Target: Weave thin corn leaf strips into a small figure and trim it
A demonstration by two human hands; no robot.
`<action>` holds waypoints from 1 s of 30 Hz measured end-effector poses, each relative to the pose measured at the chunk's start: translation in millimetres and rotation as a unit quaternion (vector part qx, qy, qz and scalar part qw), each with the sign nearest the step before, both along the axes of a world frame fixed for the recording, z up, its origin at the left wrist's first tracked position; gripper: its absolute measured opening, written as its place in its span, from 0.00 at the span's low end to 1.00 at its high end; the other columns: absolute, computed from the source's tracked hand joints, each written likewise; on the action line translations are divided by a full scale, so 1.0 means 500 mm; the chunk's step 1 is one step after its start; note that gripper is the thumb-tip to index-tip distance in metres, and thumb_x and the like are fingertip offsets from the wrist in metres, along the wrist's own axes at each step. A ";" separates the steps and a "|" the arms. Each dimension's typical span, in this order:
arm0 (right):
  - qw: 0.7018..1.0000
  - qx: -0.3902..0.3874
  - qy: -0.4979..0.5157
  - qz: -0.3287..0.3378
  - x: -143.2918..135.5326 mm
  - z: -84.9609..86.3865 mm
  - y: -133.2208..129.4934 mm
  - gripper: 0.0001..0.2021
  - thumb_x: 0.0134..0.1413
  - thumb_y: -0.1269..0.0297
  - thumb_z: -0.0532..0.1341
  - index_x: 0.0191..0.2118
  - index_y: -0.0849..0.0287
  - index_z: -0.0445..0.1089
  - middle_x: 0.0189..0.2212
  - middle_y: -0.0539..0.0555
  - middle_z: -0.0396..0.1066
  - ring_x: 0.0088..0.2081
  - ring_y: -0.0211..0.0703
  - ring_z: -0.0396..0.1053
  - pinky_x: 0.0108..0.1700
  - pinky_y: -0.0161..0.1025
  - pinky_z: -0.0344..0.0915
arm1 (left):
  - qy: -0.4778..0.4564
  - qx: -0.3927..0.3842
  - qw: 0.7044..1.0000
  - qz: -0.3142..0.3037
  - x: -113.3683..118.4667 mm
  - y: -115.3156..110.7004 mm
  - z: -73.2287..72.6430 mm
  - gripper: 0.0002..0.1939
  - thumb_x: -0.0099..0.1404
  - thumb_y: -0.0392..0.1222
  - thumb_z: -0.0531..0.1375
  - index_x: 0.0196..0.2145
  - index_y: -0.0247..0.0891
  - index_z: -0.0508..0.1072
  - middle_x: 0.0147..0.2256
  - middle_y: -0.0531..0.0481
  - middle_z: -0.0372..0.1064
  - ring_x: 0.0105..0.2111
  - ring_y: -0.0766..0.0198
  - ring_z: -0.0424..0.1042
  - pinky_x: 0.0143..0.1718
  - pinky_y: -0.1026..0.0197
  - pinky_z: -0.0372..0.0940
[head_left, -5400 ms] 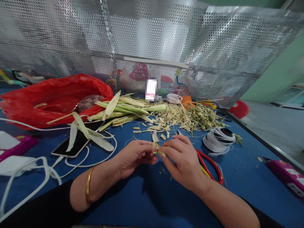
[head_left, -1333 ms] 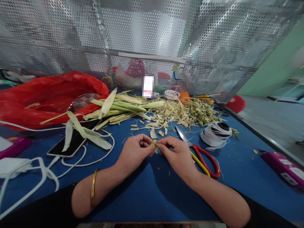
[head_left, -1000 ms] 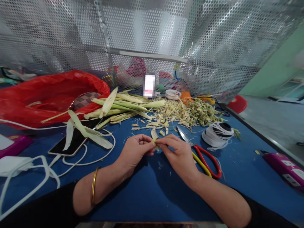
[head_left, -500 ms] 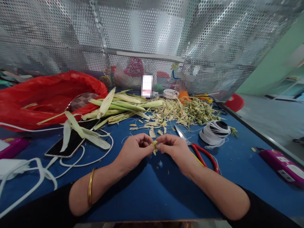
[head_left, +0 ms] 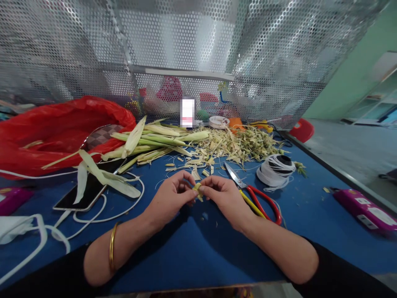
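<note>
Between my fingertips, over the front middle of the blue table [head_left: 186, 260], is a small piece of yellow-green husk [head_left: 198, 188]. My left hand [head_left: 175, 192] pinches it from the left with thumb and forefinger. From the other side my right hand [head_left: 221, 196] grips it the same way, and the fingers partly hide it. Just beyond lie loose cut husk bits [head_left: 195, 174]. Red-handled scissors [head_left: 263, 200] rest beside my right hand, blades pointing away, with a yellow-handled tool [head_left: 252, 205] partly under my wrist.
Long corn husks [head_left: 161, 140] and a heap of dry trimmings [head_left: 235, 142] line the back. A white thread spool [head_left: 276, 171] stands right. At left are a red plastic bag [head_left: 71, 111], a tablet [head_left: 83, 194] and white cables [head_left: 139, 194]. Purple power strip [head_left: 366, 209] lies far right.
The whole scene has shifted slightly left as the camera turned right. Both hands stay together on the husk piece, with the fingers moved only a little.
</note>
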State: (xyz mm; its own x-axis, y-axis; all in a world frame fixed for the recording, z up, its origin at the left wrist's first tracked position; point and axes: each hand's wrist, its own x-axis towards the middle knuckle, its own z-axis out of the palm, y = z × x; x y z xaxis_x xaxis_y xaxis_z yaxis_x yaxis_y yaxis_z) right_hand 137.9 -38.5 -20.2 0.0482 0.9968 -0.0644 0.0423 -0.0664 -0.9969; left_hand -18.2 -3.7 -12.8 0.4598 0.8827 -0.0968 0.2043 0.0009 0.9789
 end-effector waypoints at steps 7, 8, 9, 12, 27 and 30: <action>0.997 0.026 -0.073 -0.026 0.001 -0.015 -0.001 0.07 0.46 0.61 0.62 0.27 0.60 0.71 0.20 0.47 0.65 0.23 0.34 0.59 0.26 0.33 0.54 | 0.022 0.046 0.998 -0.024 0.005 -0.005 -0.007 0.07 0.57 0.42 0.61 0.32 0.39 0.65 0.22 0.59 0.64 0.23 0.69 0.63 0.26 0.65 0.59; 0.996 0.031 -0.073 -0.034 0.000 -0.016 -0.001 0.07 0.47 0.62 0.62 0.27 0.60 0.71 0.20 0.47 0.66 0.23 0.35 0.60 0.26 0.33 0.56 | 0.030 0.068 0.997 -0.022 0.005 -0.006 -0.008 0.08 0.57 0.41 0.61 0.32 0.40 0.65 0.23 0.59 0.64 0.23 0.69 0.63 0.26 0.66 0.59; 0.997 0.033 -0.065 -0.038 -0.002 -0.015 -0.001 0.06 0.47 0.62 0.62 0.27 0.60 0.71 0.21 0.47 0.67 0.24 0.35 0.61 0.27 0.33 0.57 | 0.040 0.088 0.995 -0.016 0.005 -0.008 -0.009 0.08 0.56 0.40 0.62 0.32 0.40 0.65 0.24 0.59 0.63 0.24 0.69 0.63 0.26 0.66 0.59; 0.999 0.029 -0.026 -0.037 -0.007 -0.011 -0.001 0.07 0.46 0.62 0.63 0.27 0.60 0.70 0.21 0.47 0.68 0.24 0.35 0.63 0.29 0.33 0.61 | 0.084 0.142 0.986 0.014 0.003 -0.011 -0.008 0.08 0.56 0.39 0.61 0.33 0.41 0.65 0.25 0.59 0.64 0.25 0.69 0.63 0.27 0.66 0.59; 0.999 0.004 0.018 -0.048 -0.008 -0.001 -0.003 0.05 0.43 0.64 0.64 0.26 0.59 0.71 0.21 0.47 0.68 0.22 0.33 0.61 0.27 0.32 0.61 | 0.091 0.142 0.986 0.008 -0.003 -0.009 -0.007 0.07 0.58 0.44 0.61 0.35 0.42 0.71 0.28 0.56 0.70 0.27 0.66 0.69 0.31 0.65 0.62; 0.999 0.007 0.015 -0.044 -0.006 -0.002 -0.002 0.05 0.43 0.64 0.64 0.25 0.60 0.71 0.21 0.47 0.67 0.22 0.32 0.60 0.26 0.32 0.59 | 0.078 0.138 0.987 0.008 -0.001 -0.007 -0.009 0.07 0.59 0.45 0.60 0.33 0.40 0.71 0.26 0.56 0.69 0.26 0.66 0.67 0.29 0.65 0.61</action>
State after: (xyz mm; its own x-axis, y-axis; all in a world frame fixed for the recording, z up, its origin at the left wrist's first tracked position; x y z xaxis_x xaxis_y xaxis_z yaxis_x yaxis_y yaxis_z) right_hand 134.7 -39.7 -21.4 0.1342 0.9896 -0.0526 0.0073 -0.0541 -0.9985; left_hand -18.9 -7.2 -17.2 0.4442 0.8924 0.0794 0.3556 -0.2569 0.8987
